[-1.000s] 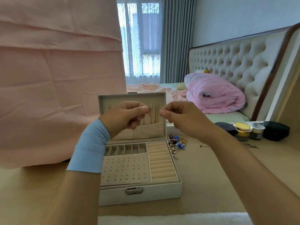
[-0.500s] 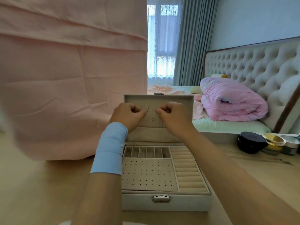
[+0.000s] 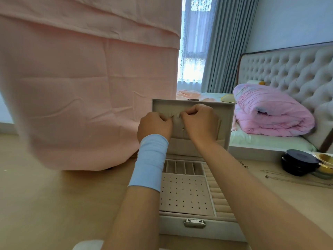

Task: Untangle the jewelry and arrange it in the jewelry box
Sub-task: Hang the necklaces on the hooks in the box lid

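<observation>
Forearms reach forward; left hand (image 3: 155, 126) and right hand (image 3: 200, 121), knuckles up, curl at 12 o'clock over the box (image 3: 198, 230), both pinching a chain (image 3: 182, 129) against its lid (image 3: 226, 123).

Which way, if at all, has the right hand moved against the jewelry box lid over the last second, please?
Yes. The right hand has moved left, from overhanging the right edge of the lid to lying over its inner face.
</observation>
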The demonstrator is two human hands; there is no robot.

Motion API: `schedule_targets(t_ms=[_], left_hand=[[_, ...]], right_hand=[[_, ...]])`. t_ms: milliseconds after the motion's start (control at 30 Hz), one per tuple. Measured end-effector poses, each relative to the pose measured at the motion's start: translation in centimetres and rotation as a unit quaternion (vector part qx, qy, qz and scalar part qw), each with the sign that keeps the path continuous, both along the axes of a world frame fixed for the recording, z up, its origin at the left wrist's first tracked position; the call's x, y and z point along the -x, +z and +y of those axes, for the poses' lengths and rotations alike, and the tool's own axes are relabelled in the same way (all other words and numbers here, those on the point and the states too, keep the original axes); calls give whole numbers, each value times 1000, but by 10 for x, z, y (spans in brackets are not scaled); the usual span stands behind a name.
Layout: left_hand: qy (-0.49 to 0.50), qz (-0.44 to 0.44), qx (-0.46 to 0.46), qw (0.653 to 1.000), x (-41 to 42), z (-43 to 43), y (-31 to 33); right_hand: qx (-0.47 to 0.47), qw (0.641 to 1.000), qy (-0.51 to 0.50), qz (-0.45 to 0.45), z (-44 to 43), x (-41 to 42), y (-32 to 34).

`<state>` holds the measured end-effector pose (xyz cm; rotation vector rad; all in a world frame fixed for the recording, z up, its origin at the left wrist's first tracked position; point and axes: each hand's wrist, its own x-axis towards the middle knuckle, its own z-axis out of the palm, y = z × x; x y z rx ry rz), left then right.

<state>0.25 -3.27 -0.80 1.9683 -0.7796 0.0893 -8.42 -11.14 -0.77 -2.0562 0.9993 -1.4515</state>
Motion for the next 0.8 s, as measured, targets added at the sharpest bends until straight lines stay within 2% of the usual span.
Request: schedule_targets(t_ms=[133,267,500,800], left_hand=[[-19,18,-34,999,0,0,1],[-64,49,-64,995,-5,4,3],[-10,-1,52,999,-4,8,8],[42,-15,-10,999,-1,-2,6]], right_hand=[[4,999,10,42,1,3,-5],[-38,995,38,88,2,10,-16],[22,999,25,25,0,7,4],[20,1000,-10,12,3,-6,10]])
